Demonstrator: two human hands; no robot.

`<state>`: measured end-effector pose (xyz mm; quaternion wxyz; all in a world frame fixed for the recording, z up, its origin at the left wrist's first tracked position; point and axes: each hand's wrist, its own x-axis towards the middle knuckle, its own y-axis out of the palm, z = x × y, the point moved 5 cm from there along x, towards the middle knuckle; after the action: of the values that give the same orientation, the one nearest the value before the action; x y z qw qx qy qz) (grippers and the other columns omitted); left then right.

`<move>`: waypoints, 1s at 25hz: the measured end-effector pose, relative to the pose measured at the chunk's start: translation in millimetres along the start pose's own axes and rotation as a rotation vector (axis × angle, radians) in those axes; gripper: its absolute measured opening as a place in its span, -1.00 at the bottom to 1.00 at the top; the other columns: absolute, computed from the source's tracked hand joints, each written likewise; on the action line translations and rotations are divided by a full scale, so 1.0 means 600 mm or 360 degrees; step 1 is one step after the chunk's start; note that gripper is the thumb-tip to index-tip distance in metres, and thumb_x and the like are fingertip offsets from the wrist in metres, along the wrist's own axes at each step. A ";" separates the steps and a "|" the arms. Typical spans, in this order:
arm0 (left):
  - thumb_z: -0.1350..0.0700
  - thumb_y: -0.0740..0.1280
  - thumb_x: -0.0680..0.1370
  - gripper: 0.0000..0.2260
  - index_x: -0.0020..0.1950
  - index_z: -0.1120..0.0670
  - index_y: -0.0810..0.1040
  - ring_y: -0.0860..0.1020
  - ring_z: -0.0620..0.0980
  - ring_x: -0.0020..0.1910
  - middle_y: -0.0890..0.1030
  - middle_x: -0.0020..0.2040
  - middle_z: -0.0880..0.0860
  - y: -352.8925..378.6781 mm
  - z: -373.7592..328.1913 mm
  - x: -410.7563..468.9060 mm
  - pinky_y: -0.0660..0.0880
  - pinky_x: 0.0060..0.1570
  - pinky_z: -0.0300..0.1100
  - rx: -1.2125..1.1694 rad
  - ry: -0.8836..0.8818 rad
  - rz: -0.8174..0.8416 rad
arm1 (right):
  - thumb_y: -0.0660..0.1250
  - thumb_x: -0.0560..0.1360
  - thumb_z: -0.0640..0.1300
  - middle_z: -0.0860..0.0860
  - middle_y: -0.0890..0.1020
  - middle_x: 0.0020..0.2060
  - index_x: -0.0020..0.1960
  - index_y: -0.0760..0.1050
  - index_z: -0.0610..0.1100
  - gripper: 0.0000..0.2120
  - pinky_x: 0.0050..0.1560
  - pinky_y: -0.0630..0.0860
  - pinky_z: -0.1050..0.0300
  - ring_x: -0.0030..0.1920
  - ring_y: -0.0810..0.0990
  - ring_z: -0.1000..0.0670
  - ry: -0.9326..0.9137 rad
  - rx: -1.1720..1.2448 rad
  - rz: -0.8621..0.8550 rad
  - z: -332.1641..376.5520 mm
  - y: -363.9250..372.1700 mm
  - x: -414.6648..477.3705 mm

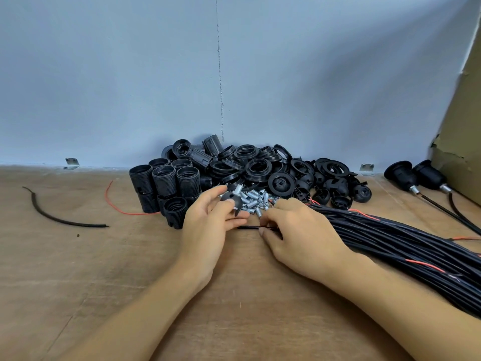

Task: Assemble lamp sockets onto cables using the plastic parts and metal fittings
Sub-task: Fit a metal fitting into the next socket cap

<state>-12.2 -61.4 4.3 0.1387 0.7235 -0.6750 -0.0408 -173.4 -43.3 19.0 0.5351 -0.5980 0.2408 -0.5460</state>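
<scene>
Two assembled sockets on their cables are seen lying at the far right edge of the surface, so a small part of the work is judged done. A domed black cap, with a metal fitting already seated in its top, is pinched in the fingers of the left hand near the middle of the surface. The end of one cable is pinched by the right hand and pointed toward the cap; threading is not yet done. Much is left: a thick cable bundle along the right side, and heaps of threaded bodies, rings and loose fittings against the back edge.
</scene>
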 end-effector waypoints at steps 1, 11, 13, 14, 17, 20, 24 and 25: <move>0.28 0.25 0.65 -0.73 0.32 0.10 0.54 0.73 0.12 -0.09 0.66 0.08 0.23 0.000 0.001 0.001 0.68 -0.09 -0.12 -0.0062 -0.0032 0.0003 | 0.25 0.60 0.03 0.13 0.51 -0.02 0.06 0.54 0.05 -0.87 0.02 0.41 0.14 0.13 0.43 0.06 -0.0004 -0.0009 0.0012 -0.002 0.000 0.001; 0.32 0.35 0.58 -0.86 0.14 0.22 0.54 0.72 0.23 -0.03 0.72 0.01 0.25 -0.003 0.010 0.004 0.67 -0.04 -0.07 -0.0384 -0.0162 0.0037 | 0.20 0.65 -0.01 0.14 0.59 -0.21 0.08 0.47 0.05 -0.91 -0.16 0.45 0.08 -0.21 0.53 0.12 0.0156 0.0547 -0.0289 -0.024 -0.018 0.004; 0.30 0.26 0.64 -0.83 0.22 0.21 0.51 0.72 0.22 0.02 0.73 0.02 0.21 0.006 0.013 0.004 0.68 0.01 -0.03 -0.0509 -0.0255 0.0120 | 0.23 0.62 0.03 0.17 0.58 -0.26 0.05 0.46 0.10 -0.94 -0.24 0.39 0.15 -0.25 0.52 0.14 0.0115 0.0586 -0.0319 -0.022 -0.019 0.002; 0.26 0.23 0.68 -0.83 0.25 0.18 0.52 0.72 0.18 0.04 0.73 0.03 0.18 0.009 0.014 0.003 0.68 0.01 -0.03 -0.0475 -0.0278 0.0157 | 0.25 0.62 0.04 0.18 0.58 -0.27 0.05 0.46 0.12 -0.96 -0.25 0.39 0.15 -0.26 0.52 0.13 0.0104 0.0623 -0.0330 -0.021 -0.019 0.001; 0.18 0.19 0.70 -0.77 0.27 0.17 0.58 0.71 0.05 -0.03 0.74 0.05 0.12 0.013 0.016 0.003 0.65 -0.11 -0.10 -0.0313 -0.0272 0.0205 | 0.26 0.60 0.04 0.14 0.57 -0.30 -0.01 0.48 0.11 -0.96 -0.27 0.39 0.16 -0.28 0.53 0.07 0.0062 0.0704 -0.0379 -0.021 -0.024 0.000; 0.23 0.21 0.68 -0.76 0.24 0.27 0.59 0.71 0.07 0.01 0.71 0.10 0.21 0.009 0.013 0.004 0.65 -0.09 -0.16 -0.0440 -0.0291 0.0210 | 0.27 0.60 0.03 0.12 0.56 -0.35 -0.06 0.50 0.08 -0.91 -0.31 0.40 0.15 -0.33 0.54 0.03 0.0004 0.0739 -0.0366 -0.017 -0.028 -0.002; 0.29 0.18 0.67 -0.76 0.23 0.35 0.57 0.69 0.14 0.13 0.68 0.16 0.26 0.007 0.015 0.004 0.66 0.01 -0.13 -0.0696 -0.0381 0.0216 | 0.30 0.61 -0.01 0.08 0.53 -0.42 -0.09 0.51 0.04 -0.89 -0.34 0.31 0.18 -0.38 0.48 0.03 -0.0033 0.0627 -0.0278 -0.015 -0.025 -0.003; 0.29 0.18 0.67 -0.76 0.25 0.35 0.56 0.68 0.14 0.15 0.68 0.18 0.26 0.008 0.015 0.004 0.66 0.03 -0.12 -0.0716 -0.0389 0.0216 | 0.30 0.60 -0.01 0.07 0.52 -0.43 -0.11 0.51 0.03 -0.88 -0.35 0.29 0.20 -0.39 0.47 0.03 -0.0039 0.0603 -0.0267 -0.014 -0.025 -0.003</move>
<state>-18.7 -65.3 -2.8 0.2160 0.6173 -0.7075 -0.2677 -185.9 -40.1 30.3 0.5935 -0.5113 0.0767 -0.6169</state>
